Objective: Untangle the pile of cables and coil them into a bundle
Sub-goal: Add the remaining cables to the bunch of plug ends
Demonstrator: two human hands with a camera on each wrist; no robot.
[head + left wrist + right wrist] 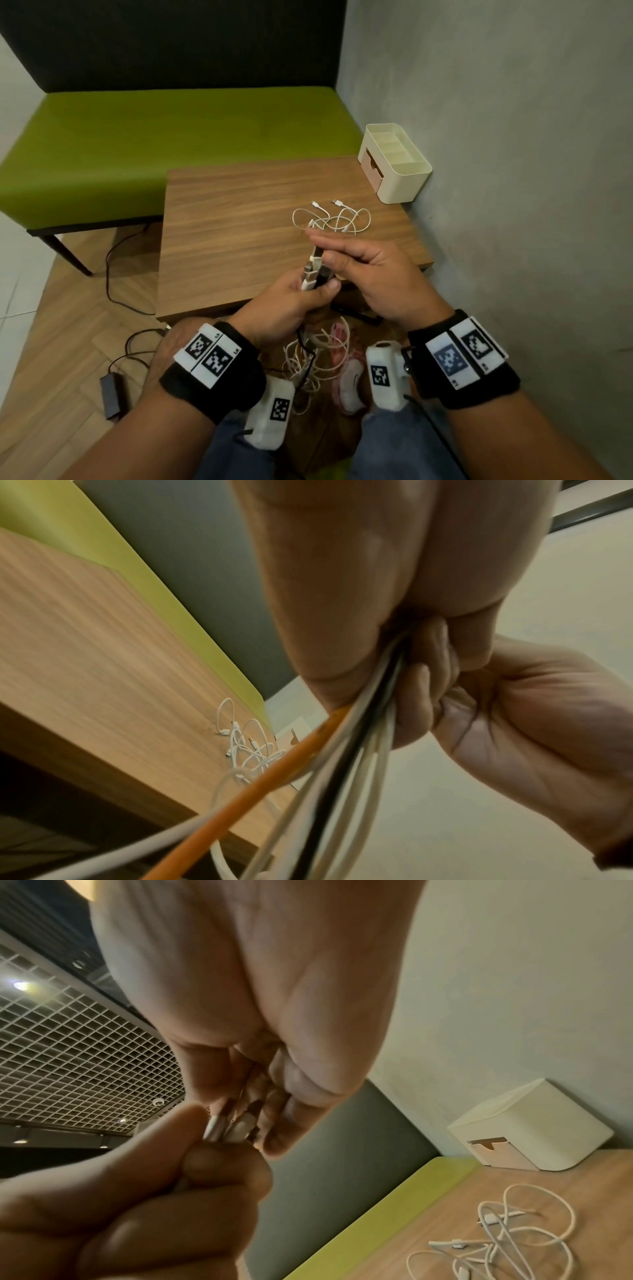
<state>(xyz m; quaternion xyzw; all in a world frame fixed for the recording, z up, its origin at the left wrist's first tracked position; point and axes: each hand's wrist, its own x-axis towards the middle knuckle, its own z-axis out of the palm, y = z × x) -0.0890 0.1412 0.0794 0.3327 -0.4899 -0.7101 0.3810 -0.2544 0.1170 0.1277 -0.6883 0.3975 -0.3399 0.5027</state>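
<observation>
The gathered cables (313, 356) hang in loose white loops, with 1 black and 1 orange strand among them, from the left hand (287, 308) down toward the person's lap, just off the near edge of the table (219, 240). That hand is closed in a fist round their upper ends, so the plugs (313, 270) stick up together above the thumb. The right hand (370, 270) reaches across from the other side and its fingertips pinch the tips of those plugs; the right wrist view shows at least 2 metal connector ends caught between its fingers, seemingly being lined up.

A second tangle, the white cables (330, 219) with 2 free connectors pointing away, lies on the table beyond the hands, untouched and still knotted over itself. A cream organizer box (394, 164) stands at the far right corner by the wall.

By my reading the job is about halfway: 1 group is collected and its ends evened, yet nothing is coiled, and the tabletop tangle remains to be separated and added.
</observation>
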